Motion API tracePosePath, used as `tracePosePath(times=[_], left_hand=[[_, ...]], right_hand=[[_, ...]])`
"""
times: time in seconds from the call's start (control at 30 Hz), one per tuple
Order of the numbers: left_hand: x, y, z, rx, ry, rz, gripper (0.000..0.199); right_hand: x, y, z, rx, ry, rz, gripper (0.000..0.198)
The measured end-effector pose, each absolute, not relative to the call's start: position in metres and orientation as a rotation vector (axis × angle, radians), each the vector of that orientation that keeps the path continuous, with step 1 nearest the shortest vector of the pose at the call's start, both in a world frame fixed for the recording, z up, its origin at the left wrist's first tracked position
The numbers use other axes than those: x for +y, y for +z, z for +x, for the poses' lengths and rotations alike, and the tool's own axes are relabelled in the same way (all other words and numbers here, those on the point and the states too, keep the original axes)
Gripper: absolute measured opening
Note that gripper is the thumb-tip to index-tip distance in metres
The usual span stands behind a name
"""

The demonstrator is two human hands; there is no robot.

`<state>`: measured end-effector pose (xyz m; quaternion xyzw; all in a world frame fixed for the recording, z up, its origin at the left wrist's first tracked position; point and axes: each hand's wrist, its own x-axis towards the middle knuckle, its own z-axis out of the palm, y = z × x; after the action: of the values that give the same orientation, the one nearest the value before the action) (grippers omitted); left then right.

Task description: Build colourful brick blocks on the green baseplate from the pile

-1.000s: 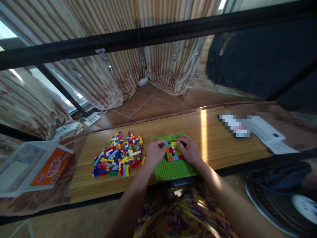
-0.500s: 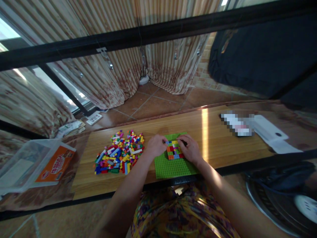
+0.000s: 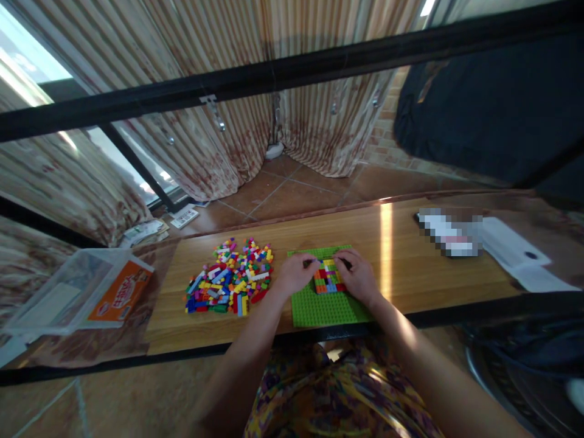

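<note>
Your bricks form a compact, roughly rectangular patchwork of small glossy plastic bricks (image 3: 328,281), seated on the far half of the square green studded plastic baseplate (image 3: 326,311). Colours: yellow toward the far edge, orange and green along the left, purple near the middle, light blue along the near edge, red at the near right. Individual seams are too small to read. The baseplate's near half shows plain rows of studs; it lies on the light-brown wood-grain tabletop (image 3: 319,229), close to the near edge.

Your left hand (image 3: 295,274) is at the patchwork's far left corner, thumb and fingertips drawn together; whether a brick is pinched there, you cannot tell. Your right hand (image 3: 358,277) is at the far right side, fingers curled; its grip cannot be told either. Left of the baseplate: a loose multicoloured heap of plastic bricks (image 3: 228,281).
</note>
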<state>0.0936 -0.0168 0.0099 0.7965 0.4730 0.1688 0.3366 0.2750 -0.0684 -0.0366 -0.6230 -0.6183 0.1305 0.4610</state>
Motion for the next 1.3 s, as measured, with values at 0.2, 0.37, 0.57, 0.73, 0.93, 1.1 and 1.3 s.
tracePosePath(times=[0.2, 0.37, 0.57, 0.73, 0.93, 1.1, 1.3], left_hand=[[-0.02, 0.005, 0.104, 1.372, 0.485, 1.994, 0.028], [-0.019, 0.003, 0.106, 1.407, 0.48, 1.946, 0.024], [-0.021, -0.004, 0.106, 1.375, 0.557, 1.986, 0.023], [-0.027, -0.016, 0.106, 1.379, 0.754, 1.968, 0.019], [-0.029, -0.021, 0.104, 1.312, 0.859, 1.996, 0.018], [-0.034, -0.02, 0.105, 1.337, 0.887, 2.09, 0.021], [-0.038, -0.023, 0.106, 1.369, 0.882, 2.17, 0.022]], right_hand=[[-0.069, -0.04, 0.278, -1.548, 0.314, -1.532, 0.023], [-0.07, -0.041, 0.28, -1.563, 0.308, -1.555, 0.023], [-0.07, -0.041, 0.28, -1.557, 0.341, -1.552, 0.023], [-0.07, -0.036, 0.275, -1.523, 0.373, -1.52, 0.021], [-0.069, -0.035, 0.274, -1.525, 0.363, -1.522, 0.019], [-0.069, -0.035, 0.274, -1.529, 0.369, -1.525, 0.02], [-0.069, -0.034, 0.274, -1.523, 0.364, -1.536, 0.02]])
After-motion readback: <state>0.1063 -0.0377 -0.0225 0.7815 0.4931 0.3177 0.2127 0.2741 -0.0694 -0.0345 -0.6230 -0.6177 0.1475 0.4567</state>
